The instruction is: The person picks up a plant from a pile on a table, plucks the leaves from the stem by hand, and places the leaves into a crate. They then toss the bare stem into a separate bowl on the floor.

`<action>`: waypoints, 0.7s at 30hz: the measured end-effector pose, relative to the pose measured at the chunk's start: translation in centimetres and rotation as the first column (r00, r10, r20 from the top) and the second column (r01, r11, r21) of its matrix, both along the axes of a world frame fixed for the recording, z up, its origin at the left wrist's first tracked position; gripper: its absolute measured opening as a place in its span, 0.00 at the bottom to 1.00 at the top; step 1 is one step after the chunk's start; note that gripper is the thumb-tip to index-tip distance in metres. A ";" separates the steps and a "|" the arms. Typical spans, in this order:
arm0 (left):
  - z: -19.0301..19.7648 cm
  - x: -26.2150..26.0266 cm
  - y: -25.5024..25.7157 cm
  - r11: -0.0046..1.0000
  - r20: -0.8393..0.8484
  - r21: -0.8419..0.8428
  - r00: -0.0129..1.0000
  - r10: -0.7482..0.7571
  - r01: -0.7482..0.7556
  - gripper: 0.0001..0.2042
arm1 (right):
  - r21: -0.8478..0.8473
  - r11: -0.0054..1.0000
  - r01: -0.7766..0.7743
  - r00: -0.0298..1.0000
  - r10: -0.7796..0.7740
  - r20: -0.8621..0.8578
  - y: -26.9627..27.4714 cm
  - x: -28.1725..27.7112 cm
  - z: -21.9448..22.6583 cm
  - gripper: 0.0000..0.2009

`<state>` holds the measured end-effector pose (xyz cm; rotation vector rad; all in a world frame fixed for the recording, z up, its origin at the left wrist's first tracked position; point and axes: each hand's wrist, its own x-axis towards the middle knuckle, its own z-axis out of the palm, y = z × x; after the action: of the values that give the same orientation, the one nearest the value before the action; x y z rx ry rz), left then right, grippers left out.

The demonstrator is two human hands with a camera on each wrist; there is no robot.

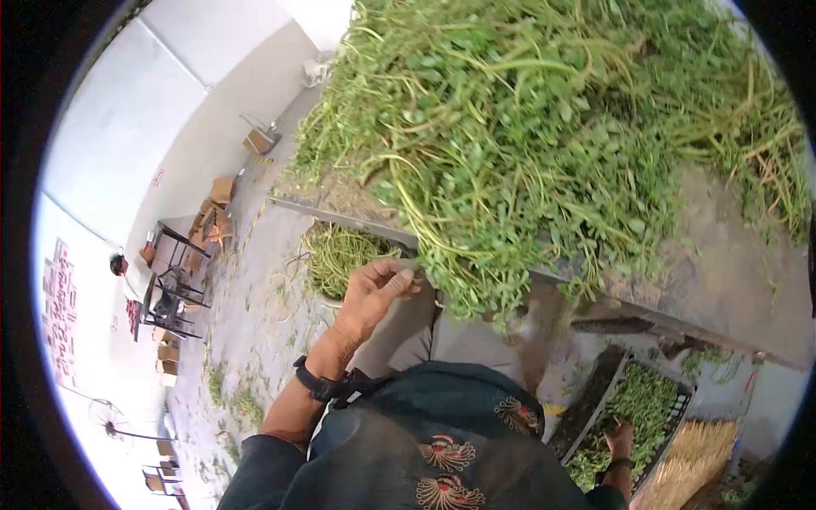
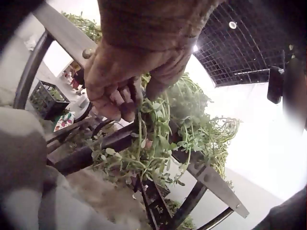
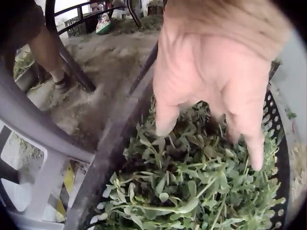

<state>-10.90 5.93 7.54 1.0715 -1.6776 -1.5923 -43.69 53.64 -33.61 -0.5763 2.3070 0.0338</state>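
Note:
A large heap of leafy green stems point(image 1: 510, 153), which look like purslane, covers the table point(image 1: 714, 263). At its near edge my left hand point(image 1: 374, 293) has its fingers curled, thumb against the fingertips. The left wrist view shows a thin green stem point(image 2: 140, 127) pinched there, with leafy sprigs hanging around and below. Low on the right, my right hand point(image 1: 620, 438) reaches down into a black perforated crate point(image 3: 278, 115) full of short leafy sprigs point(image 3: 192, 187). Its fingers are spread and fairly straight, with the tips among the leaves.
A container of bare, leafless stems point(image 1: 340, 255) stands beside the left knee, under the table edge. Right of the crate lies a bundle of straw point(image 1: 693, 450). A plastic chair point(image 3: 57, 177) is close to the crate. Another person point(image 1: 140, 280) sits farther off on the left.

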 end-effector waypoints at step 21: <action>7.3 -4.5 -7.8 0.502 0.012 -0.863 0.990 0.144 -0.062 0.12 | -0.945 0.035 0.324 0.903 -0.311 0.297 -25.3 7.3 34.2 0.10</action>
<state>-15.44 -1.84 14.84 0.6527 -2.0390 -0.4217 -36.44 28.39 0.62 -0.6070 2.0495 -1.9399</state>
